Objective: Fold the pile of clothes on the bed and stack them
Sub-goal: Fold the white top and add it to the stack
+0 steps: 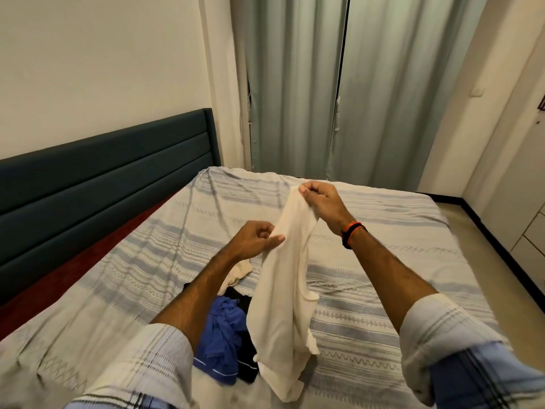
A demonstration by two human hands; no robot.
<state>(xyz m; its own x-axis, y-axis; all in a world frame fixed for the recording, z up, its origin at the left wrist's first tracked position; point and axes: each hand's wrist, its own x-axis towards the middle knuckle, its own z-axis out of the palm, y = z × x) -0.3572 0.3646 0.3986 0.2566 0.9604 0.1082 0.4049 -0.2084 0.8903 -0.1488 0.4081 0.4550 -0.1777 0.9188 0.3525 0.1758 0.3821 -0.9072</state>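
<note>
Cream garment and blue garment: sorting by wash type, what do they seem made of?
The cream garment looks like soft matte cotton knit; it hangs limp with no shine. The blue garment looks thin and slightly glossy, perhaps synthetic; its folds catch light. Neither is certain.

Garment held up between both hands, over bed; clothes pile on bed below left; headboard left; curtains behind.
</note>
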